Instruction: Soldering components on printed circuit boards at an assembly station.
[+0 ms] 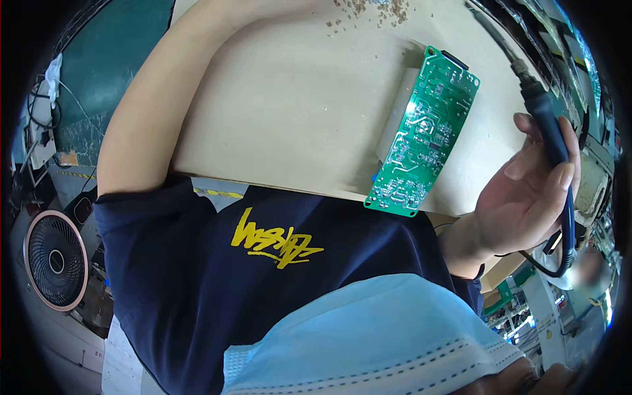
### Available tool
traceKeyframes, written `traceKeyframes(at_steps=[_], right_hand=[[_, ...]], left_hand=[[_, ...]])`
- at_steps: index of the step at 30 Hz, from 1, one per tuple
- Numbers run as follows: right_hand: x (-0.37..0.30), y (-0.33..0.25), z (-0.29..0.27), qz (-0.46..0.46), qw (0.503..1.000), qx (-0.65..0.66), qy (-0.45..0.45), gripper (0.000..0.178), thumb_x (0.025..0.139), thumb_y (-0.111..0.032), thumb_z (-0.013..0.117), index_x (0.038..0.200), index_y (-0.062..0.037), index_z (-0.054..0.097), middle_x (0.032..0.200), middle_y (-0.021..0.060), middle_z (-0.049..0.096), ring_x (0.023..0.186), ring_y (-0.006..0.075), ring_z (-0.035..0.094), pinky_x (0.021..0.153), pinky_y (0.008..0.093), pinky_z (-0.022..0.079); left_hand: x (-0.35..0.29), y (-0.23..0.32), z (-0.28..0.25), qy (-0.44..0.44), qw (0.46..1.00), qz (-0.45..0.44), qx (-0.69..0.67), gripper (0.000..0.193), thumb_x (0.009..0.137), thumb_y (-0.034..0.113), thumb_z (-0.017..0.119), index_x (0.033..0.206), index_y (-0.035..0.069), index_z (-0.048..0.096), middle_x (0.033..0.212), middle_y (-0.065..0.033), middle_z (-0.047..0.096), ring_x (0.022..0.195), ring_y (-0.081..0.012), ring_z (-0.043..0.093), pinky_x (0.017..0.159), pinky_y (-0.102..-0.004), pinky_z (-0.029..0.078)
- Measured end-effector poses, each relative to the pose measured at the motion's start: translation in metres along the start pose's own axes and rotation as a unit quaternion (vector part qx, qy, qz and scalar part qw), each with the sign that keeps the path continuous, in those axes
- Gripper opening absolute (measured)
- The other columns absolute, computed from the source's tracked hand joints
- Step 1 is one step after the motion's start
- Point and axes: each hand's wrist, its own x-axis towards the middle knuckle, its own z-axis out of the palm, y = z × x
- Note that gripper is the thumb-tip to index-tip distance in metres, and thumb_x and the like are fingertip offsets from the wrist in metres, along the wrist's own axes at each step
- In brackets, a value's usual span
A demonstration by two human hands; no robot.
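**Circuit board on the bench, soldering iron in the right hand**

Circuit board (424,131): a green rectangular board lying solder-side up on the pale wooden bench (296,99), just right of the middle of the view and close to the near edge, one corner overhanging it slightly. It rests tilted on a whitish block or part beneath it, which props the board so that its underside with the joints faces the person.

Going down in size: the bench fills the upper middle of the picture. The person's dark blue shirt (263,276) with a yellow print takes up the lower part, with a light blue face mask (368,336) hanging below the camera. A round fan (56,260) stands low at the left.

The left forearm (151,112) lies along the left edge of the bench, likely as a brace; the left hand itself is out of view beyond the top edge, so I cannot tell whether it is spread or clenched.

The right hand (526,191) is held just right of the board, fingers wrapped round the blue handle of a soldering iron (546,118). The grip is like that on a pen, the tip pointing up and away from the board, not touching it. Its dark cable (566,243) loops down under the wrist.

Smallest are the brownish crumbs (368,13) scattered at the far edge of the bench.
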Motion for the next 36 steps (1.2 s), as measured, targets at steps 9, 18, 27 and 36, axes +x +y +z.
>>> traceKeyframes(at_steps=[9, 18, 27, 36], right_hand=[[0.001, 0.013, 0.041, -0.016, 0.997, 0.017, -0.073, 0.05, 0.102, -0.025, 0.043, 0.117, 0.0217, 0.056, 0.06, 0.0121, 0.055, 0.068, 0.0306, 0.066, 0.077, 0.0379, 0.053], [0.003, 0.031, 0.03, -0.03, 0.993, 0.066, -0.094, 0.044, 0.1, -0.027, 0.052, 0.115, 0.0134, 0.058, 0.1, 0.0276, 0.066, 0.078, 0.0301, 0.071, 0.072, 0.0321, 0.054], [-0.001, 0.03, 0.037, 0.02, 0.995, 0.037, -0.089, 0.05, 0.102, -0.027, 0.044, 0.118, 0.0182, 0.057, 0.068, 0.0112, 0.053, 0.076, 0.0338, 0.067, 0.085, 0.0438, 0.054], [-0.009, 0.028, 0.036, -0.003, 0.99, 0.013, -0.137, 0.048, 0.103, -0.027, 0.044, 0.117, 0.0183, 0.055, 0.095, 0.0362, 0.066, 0.087, 0.0406, 0.071, 0.094, 0.0438, 0.053]], left_hand=[[0.001, -0.009, -0.004, 0.017, 0.994, 0.094, 0.061, 0.009, 0.082, 0.004, 0.066, 0.079, -0.001, 0.06, 0.054, 0.0019, 0.037, 0.053, -0.0067, 0.036, 0.05, -0.0271, 0.031], [0.003, -0.02, 0.001, 0.022, 0.987, 0.128, 0.089, 0.009, 0.08, 0.002, 0.065, 0.076, -0.001, 0.057, 0.052, -0.0004, 0.034, 0.05, -0.0097, 0.035, 0.05, -0.0287, 0.031], [0.0, 0.001, -0.003, -0.003, 0.991, 0.077, 0.106, 0.006, 0.08, 0.001, 0.063, 0.076, 0.0, 0.059, 0.052, 0.0023, 0.034, 0.051, -0.007, 0.035, 0.05, -0.0266, 0.03], [-0.001, -0.007, 0.002, 0.018, 0.983, 0.119, 0.139, 0.006, 0.079, 0.0, 0.063, 0.074, -0.001, 0.06, 0.05, 0.002, 0.035, 0.048, -0.0072, 0.035, 0.048, -0.0264, 0.03]])
